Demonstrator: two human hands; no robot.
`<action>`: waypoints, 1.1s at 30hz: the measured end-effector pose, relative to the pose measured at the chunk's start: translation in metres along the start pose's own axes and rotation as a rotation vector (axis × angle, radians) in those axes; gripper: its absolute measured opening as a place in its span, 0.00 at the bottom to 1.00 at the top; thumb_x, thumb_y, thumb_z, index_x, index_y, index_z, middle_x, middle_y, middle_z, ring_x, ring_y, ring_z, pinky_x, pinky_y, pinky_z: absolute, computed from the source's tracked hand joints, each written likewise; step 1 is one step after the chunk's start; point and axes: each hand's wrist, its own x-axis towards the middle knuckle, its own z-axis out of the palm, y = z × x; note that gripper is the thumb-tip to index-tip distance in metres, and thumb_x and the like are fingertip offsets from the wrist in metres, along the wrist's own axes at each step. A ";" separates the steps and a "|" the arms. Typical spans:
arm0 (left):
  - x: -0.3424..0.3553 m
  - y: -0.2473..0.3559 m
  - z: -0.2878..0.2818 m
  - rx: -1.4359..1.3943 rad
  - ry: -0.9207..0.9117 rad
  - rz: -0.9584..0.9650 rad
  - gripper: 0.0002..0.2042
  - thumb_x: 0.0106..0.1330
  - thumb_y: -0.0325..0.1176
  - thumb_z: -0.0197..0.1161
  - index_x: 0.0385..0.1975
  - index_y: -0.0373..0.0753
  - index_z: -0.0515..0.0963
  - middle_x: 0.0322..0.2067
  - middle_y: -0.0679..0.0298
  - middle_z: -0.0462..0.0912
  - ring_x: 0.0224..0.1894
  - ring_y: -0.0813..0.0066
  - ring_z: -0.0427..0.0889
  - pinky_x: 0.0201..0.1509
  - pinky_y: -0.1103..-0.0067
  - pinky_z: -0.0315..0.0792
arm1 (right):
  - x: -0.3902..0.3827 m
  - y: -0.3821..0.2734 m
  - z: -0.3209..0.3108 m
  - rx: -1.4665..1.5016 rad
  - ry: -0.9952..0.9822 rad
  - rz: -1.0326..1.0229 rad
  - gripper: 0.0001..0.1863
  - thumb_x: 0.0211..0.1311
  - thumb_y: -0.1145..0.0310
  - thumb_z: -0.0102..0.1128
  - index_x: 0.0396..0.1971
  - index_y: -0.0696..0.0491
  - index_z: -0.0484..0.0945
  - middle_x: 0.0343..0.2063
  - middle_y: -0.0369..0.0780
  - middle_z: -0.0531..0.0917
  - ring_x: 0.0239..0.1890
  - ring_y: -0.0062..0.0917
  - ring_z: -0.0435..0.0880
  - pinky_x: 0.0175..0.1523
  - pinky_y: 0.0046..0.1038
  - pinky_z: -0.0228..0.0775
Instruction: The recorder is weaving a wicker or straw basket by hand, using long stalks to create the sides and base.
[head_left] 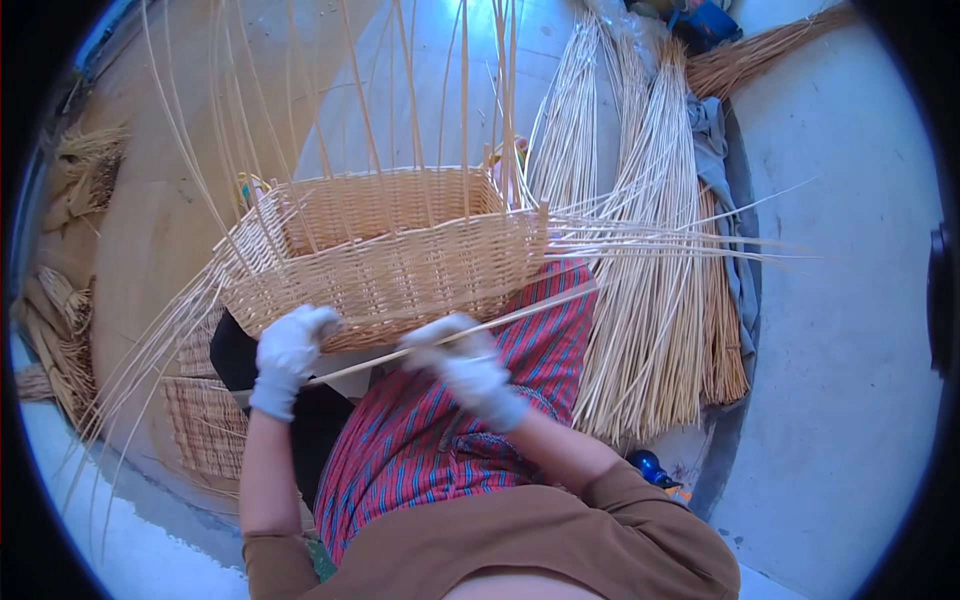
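Note:
A rectangular woven wicker basket [400, 275] rests tilted on my lap, with long unwoven stakes rising from its walls and loose strands fanning out at both ends. My left hand [292, 345], in a white glove, is closed against the basket's lower left edge; what its fingers hold is hidden. Slightly blurred, my gloved right hand [462, 368] is closed around a long pale cane strip [540, 312]. The strip runs slantwise below the basket, from beside my left wrist up to the right over the red striped cloth [420, 435] on my lap.
Big bundles of pale canes [645, 345] lie to the right, beside a grey-blue cloth [740, 250]. A brown bundle [770, 50] lies at the far right. Woven pieces [205, 425] are on the floor at left, with straw bundles [62, 340] farther left. A blue object [652, 467] sits near my right elbow.

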 end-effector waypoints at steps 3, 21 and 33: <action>-0.025 -0.045 -0.010 -0.078 -0.140 0.000 0.07 0.61 0.36 0.60 0.35 0.53 0.84 0.30 0.63 0.84 0.35 0.60 0.85 0.36 0.66 0.76 | -0.002 -0.074 -0.093 -0.232 0.336 -0.481 0.10 0.74 0.65 0.57 0.48 0.53 0.77 0.39 0.43 0.86 0.41 0.27 0.87 0.45 0.29 0.83; 0.079 0.088 0.000 -0.687 0.529 0.027 0.24 0.70 0.29 0.58 0.67 0.40 0.68 0.63 0.49 0.73 0.57 0.51 0.80 0.57 0.67 0.77 | 0.025 -0.101 -0.225 0.143 0.543 -0.766 0.06 0.73 0.68 0.58 0.45 0.50 0.75 0.38 0.37 0.82 0.40 0.23 0.83 0.41 0.25 0.83; 0.136 0.074 -0.005 -1.098 -0.339 -0.287 0.10 0.74 0.36 0.58 0.48 0.38 0.75 0.27 0.64 0.82 0.15 0.80 0.78 0.16 0.79 0.76 | 0.049 -0.109 -0.195 -0.387 0.667 -0.484 0.11 0.75 0.62 0.57 0.50 0.51 0.72 0.39 0.35 0.79 0.41 0.20 0.81 0.45 0.24 0.80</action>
